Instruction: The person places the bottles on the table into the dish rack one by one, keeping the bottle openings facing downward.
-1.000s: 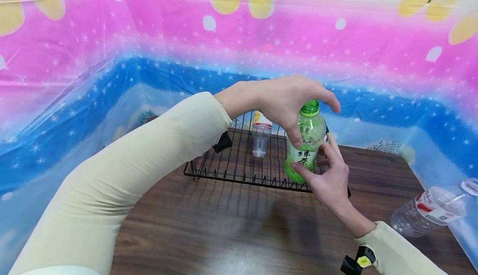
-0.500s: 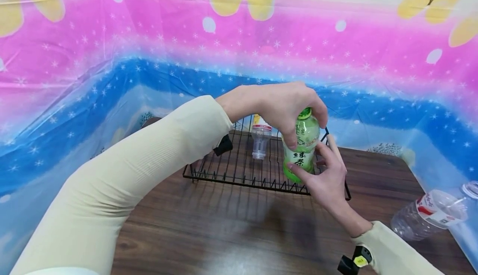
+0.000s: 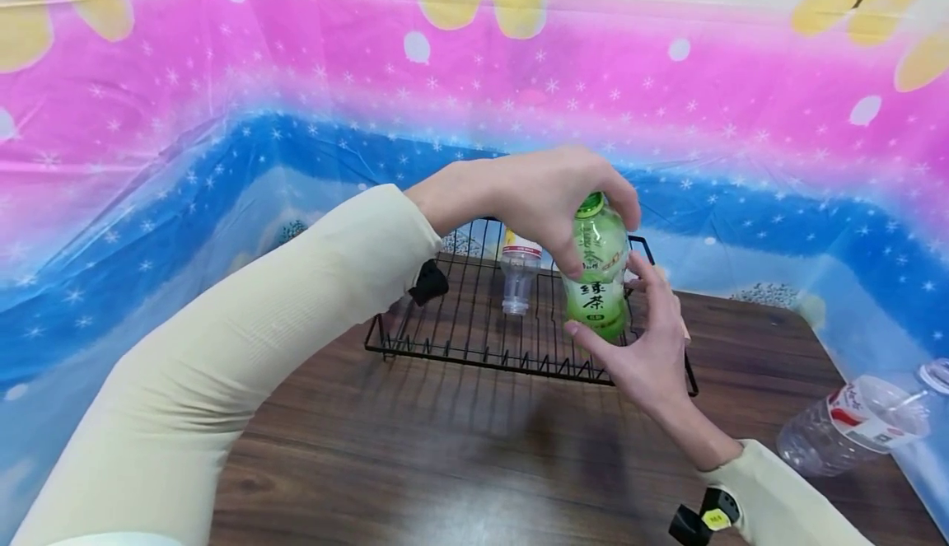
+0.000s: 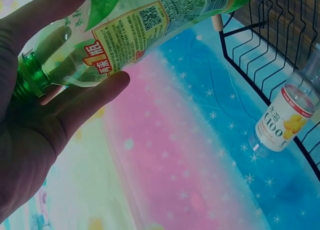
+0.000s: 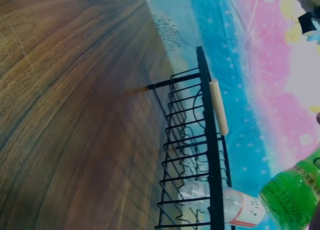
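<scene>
A green tea bottle [image 3: 593, 295] with a green neck stands tilted slightly over the right part of a black wire rack [image 3: 486, 360]. My left hand [image 3: 537, 200] reaches over from above, thumb and fingers around the bottle's upper part. Lower down, my right hand [image 3: 652, 352] holds the bottle between thumb and fingers near its base. In the left wrist view, the bottle's printed back label [image 4: 135, 35] shows, with the neck toward my palm. The right wrist view catches only the bottle's green base [image 5: 290, 195] at the edge.
Inside the rack lies a clear bottle [image 3: 521, 270] with a white, red-edged label, neck toward me. A wooden handle [image 5: 218, 107] sits on the rack's end. Another clear bottle [image 3: 853, 422] is at the table's right edge. A patterned cloth [image 3: 415, 109] surrounds the wooden table [image 3: 445, 447].
My left hand's fingers have closed in around the bottle's upper part. The bottle has risen slightly and shifted a little left, and my right hand has followed it.
</scene>
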